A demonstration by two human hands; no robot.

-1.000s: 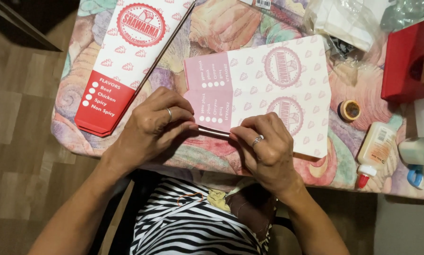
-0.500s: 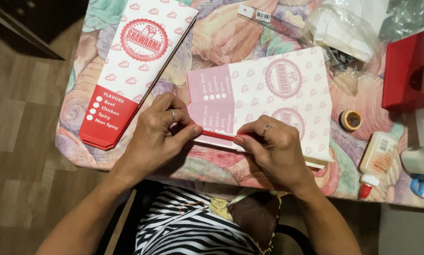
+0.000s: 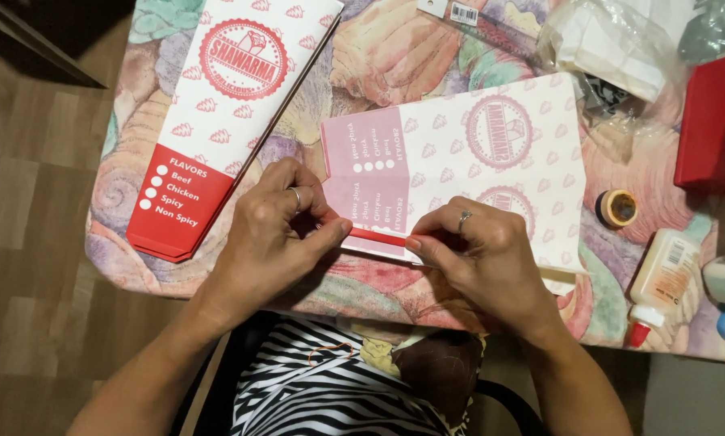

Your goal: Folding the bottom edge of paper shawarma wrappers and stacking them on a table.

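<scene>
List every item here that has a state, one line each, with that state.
Left hand: pinching the near edge of the pink paper sleeve.
Right hand: pressing down the same folded edge.
Pink paper sleeve: lying flat, printed side down, near red flap folded over.
Second sleeve: flat, printed side up, untouched.
Glue bottle: lying on its side, red cap on.
Tape roll: lying flat.
Red box: cannot tell whether open.
</scene>
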